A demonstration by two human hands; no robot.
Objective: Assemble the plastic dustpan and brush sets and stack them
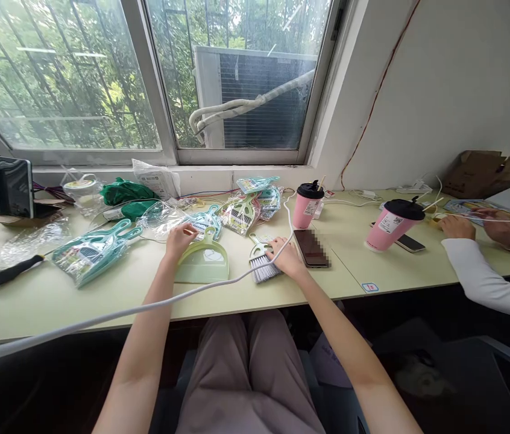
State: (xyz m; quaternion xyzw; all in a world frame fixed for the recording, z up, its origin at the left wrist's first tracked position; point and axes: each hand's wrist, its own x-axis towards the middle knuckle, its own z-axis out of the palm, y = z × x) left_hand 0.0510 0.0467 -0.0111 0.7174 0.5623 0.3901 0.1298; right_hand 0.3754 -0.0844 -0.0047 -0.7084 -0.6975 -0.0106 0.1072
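Observation:
A pale green dustpan (203, 263) lies on the table with its handle toward the window. My left hand (179, 240) is at its upper left edge, fingers bent together; what they hold, if anything, is too small to make out. To the right lies a small brush (264, 267) with grey-white bristles and a pale green handle part. My right hand (286, 254) rests on the brush's right side, its fingers over the edge. Wrapped dustpan sets (240, 214) are piled behind, and another wrapped set (94, 250) lies at the left.
A phone (313, 248) and a pink cup (306, 208) stand close right of my right hand. A white cable (201, 290) crosses the view. A black-handled tool (9, 273) lies far left. Another person's hands (458, 228) are at the right, past a second pink cup (388, 228).

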